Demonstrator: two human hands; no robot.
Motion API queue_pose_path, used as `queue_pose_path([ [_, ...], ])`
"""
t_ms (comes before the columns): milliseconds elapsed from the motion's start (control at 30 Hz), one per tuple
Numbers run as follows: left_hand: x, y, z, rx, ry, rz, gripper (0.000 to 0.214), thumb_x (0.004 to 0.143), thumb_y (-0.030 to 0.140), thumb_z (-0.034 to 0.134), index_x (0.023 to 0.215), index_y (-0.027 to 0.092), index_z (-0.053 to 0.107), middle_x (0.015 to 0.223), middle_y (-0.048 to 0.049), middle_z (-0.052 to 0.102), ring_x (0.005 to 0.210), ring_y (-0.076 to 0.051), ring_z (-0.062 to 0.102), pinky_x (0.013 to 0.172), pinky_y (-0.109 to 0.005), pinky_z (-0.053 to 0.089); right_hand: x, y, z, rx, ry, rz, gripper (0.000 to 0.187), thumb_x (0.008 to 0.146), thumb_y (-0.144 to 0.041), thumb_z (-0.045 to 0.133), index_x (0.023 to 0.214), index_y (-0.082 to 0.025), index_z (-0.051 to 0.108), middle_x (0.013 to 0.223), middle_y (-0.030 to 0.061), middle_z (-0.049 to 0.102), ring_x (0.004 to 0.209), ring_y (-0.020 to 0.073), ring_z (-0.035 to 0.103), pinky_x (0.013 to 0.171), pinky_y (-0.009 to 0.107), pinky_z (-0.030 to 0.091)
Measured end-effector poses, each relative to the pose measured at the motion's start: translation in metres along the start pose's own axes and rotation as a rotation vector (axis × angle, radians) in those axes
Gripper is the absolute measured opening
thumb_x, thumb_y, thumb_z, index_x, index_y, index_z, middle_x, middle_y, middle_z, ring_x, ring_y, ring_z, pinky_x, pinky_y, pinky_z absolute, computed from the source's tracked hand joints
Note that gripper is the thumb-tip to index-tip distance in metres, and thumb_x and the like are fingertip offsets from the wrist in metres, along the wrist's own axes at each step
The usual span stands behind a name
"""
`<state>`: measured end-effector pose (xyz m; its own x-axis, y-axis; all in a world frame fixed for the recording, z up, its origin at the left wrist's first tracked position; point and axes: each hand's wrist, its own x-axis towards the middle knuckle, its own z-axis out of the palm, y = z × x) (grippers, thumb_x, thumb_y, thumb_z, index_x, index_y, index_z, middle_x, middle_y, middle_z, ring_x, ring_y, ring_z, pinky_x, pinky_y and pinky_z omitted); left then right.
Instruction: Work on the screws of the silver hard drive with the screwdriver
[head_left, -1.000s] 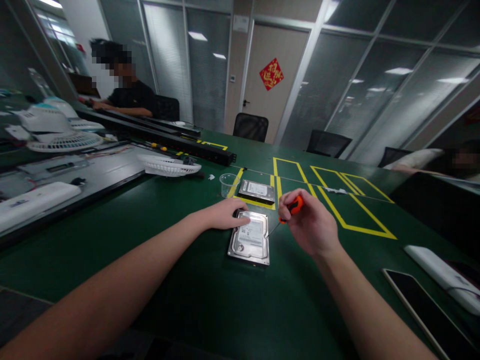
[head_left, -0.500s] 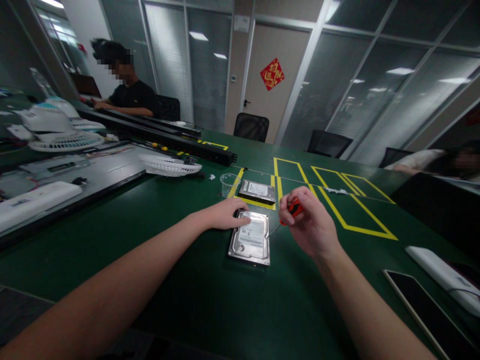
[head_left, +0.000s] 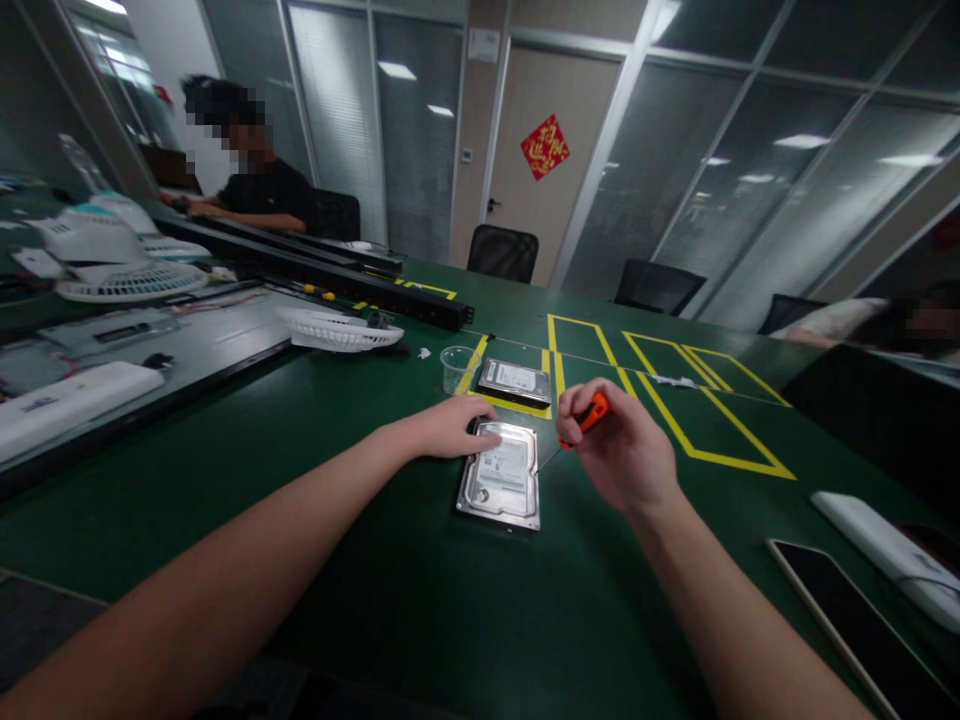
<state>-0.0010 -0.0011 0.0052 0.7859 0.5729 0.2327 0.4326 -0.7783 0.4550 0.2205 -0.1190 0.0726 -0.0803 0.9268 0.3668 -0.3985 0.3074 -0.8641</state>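
Green tabletop point(head_left: 420, 600) stretched toward a far door point(head_left: 517, 220), with a hard drive point(head_left: 502, 490) lying flat, nearer than a second drive point(head_left: 516, 380). The left hand point(head_left: 454, 425) gripped the hard drive's far left corner, thumb on top; the right hand point(head_left: 626, 440) was closed round a screwdriver point(head_left: 592, 415), tip at the right edge. Held so slanted, the screwdriver could slip and scratch the metal; a slack left grip might allow swivelling.

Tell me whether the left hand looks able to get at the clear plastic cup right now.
Probably yes: the cup stands just beyond the left hand, with nothing visible between them. The thumb lies on the nearer hard drive, though, so the hand would likely have to leave that first.
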Motion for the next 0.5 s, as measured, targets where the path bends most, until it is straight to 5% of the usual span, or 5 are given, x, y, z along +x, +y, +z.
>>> queue_pose_path([
  [300,0.0001,0.0002,-0.0003,0.0,-0.004,0.001,0.037,0.096,0.05,0.061,0.117,0.02,0.068,0.117,-0.0089,0.07,0.107,-0.026,0.064,0.092,-0.036,0.047,-0.0021,0.0029,-0.0001,-0.016,0.002,-0.005,0.021,0.097,-0.034,0.06,0.081,-0.022,0.063,0.082,0.0031,0.065,0.061,0.0137,0.053,0.061,0.03,0.039],
  [500,0.0005,0.0003,-0.0004,-0.001,-0.009,-0.004,0.037,0.096,0.05,0.061,0.116,0.02,0.068,0.118,-0.0089,0.07,0.107,-0.026,0.064,0.092,-0.036,0.047,-0.0028,0.0033,-0.0002,-0.055,-0.012,-0.019,0.02,0.098,-0.032,0.058,0.091,-0.02,0.073,0.081,0.0043,0.064,0.059,0.0123,0.05,0.058,0.03,0.036],
])
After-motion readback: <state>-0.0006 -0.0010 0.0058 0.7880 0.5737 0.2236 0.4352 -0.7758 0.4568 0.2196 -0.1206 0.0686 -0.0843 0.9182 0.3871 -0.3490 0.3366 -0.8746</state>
